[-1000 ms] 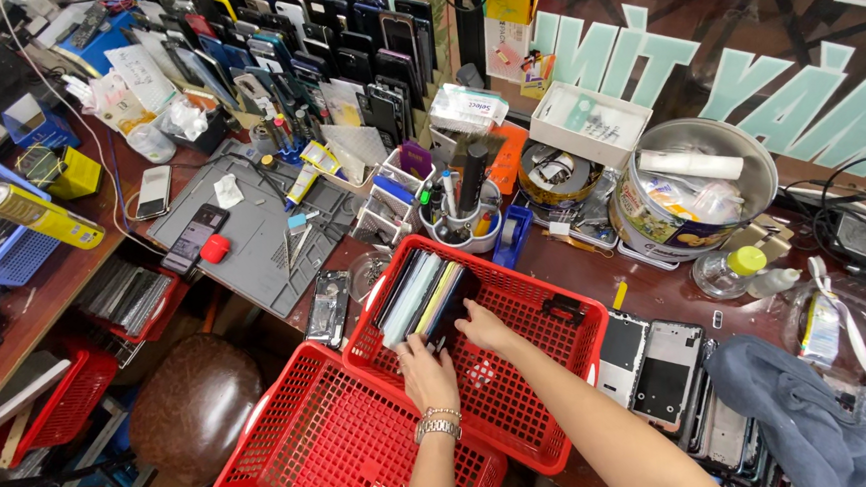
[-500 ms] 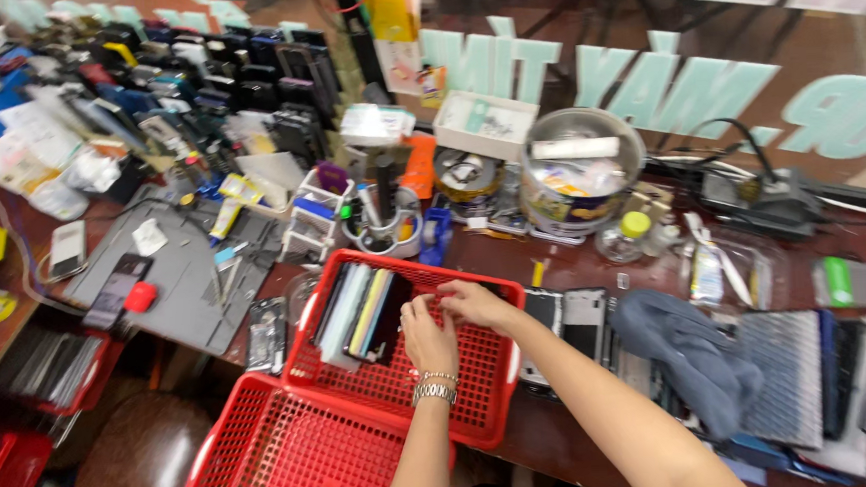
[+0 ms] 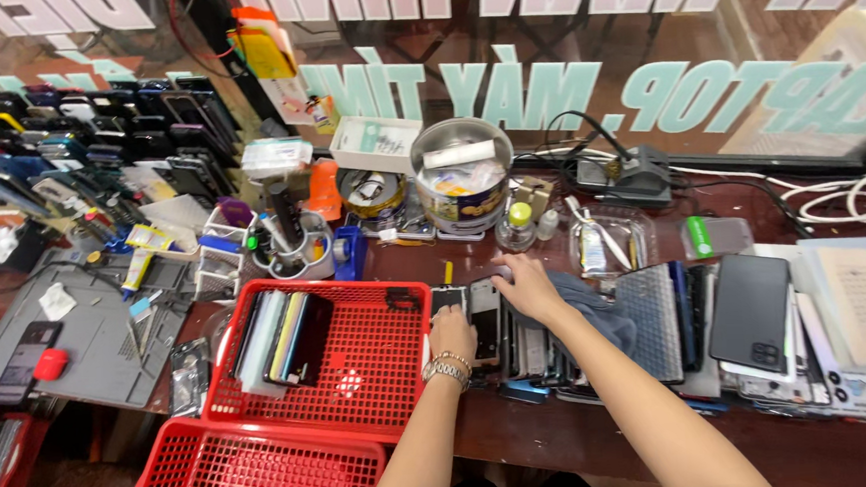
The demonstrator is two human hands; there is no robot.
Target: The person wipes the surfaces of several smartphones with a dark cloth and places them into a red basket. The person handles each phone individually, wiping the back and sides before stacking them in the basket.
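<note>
A dark phone (image 3: 485, 316) lies face up in a row of phones (image 3: 540, 352) on the counter (image 3: 605, 434), just right of the red basket (image 3: 361, 378). The left hand (image 3: 453, 335) rests flat on the row beside it, fingers loosely spread, holding nothing I can make out; the right hand (image 3: 528, 286) curls over the phone's top end, touching it. The row runs tightly packed, so lifting one could drag its neighbours towards the near edge. A grey cloth (image 3: 598, 314) crowds the right, a plastic bottle (image 3: 518, 228) behind; the basket's right half offers room.
</note>
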